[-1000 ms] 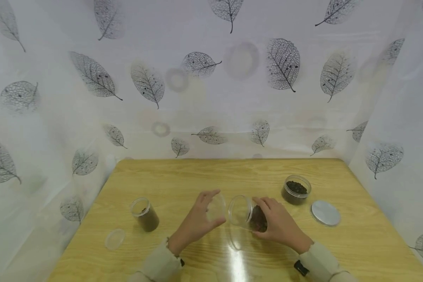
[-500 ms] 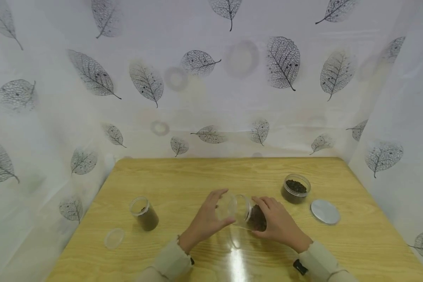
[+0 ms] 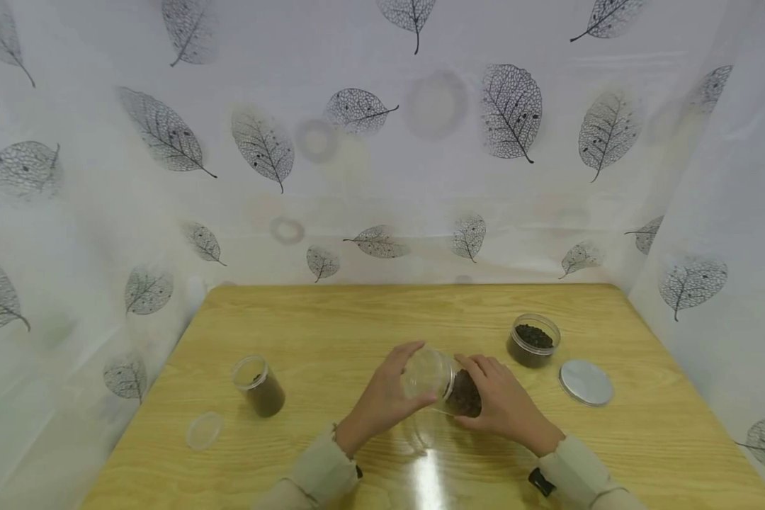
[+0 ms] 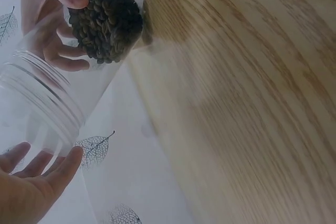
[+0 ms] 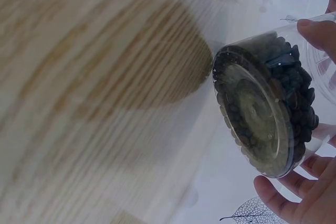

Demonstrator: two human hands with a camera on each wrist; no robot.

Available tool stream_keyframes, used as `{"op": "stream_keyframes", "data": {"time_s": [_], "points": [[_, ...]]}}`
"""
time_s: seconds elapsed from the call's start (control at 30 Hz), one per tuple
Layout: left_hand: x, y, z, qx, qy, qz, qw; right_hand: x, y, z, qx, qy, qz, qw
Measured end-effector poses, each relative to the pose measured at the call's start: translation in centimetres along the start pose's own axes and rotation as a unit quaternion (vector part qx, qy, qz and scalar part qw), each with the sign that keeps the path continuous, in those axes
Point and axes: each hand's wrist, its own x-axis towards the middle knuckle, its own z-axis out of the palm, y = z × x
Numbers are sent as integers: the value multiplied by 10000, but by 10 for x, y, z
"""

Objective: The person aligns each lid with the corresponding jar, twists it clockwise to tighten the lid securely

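Note:
In the head view my right hand (image 3: 500, 404) grips a clear screw-top jar (image 5: 257, 114) partly filled with dark beans (image 4: 106, 22). The jar is tilted low over the table, its mouth toward my left hand (image 3: 385, 400). My left thumb and fingers curl round the edge of a clear round lid (image 3: 418, 372), which overlaps the jar's mouth. In the left wrist view, left fingertips lie just beside the threaded neck. Right fingers hold the jar's side in the right wrist view, near its base, where the beans have gathered.
A tall clear jar of brown contents (image 3: 265, 394) stands at left, a thin clear lid (image 3: 204, 431) near it. At right are a low jar of dark grains (image 3: 533, 345) and a silver lid (image 3: 585, 382). Leaf-printed sheeting (image 3: 421, 163) surrounds the wooden table (image 3: 331, 312).
My left hand has moved right with the clear lid, from a gap beside the jar to its mouth. My right hand and the jar have stayed nearly in place.

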Motion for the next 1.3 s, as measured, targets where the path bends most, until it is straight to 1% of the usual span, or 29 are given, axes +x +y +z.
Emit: {"op": "stream_keyframes", "data": {"time_s": [0.37, 0.6, 1.0, 1.17, 1.3], "points": [[3, 1, 3, 45, 5, 16, 10000, 0, 0, 1, 23, -12, 25, 10000], [4, 4, 2, 78, -27, 104, 9999, 1, 0, 0, 5, 8, 34, 10000], [5, 3, 4, 137, -9, 29, 9999, 1, -1, 0, 77, -15, 106, 9999], [5, 2, 4, 48, -119, -42, 9999, 0, 0, 1, 84, 6, 117, 9999], [6, 0, 4, -103, -157, -16, 9998, 0, 1, 2, 120, 19, 131, 9998]]}}
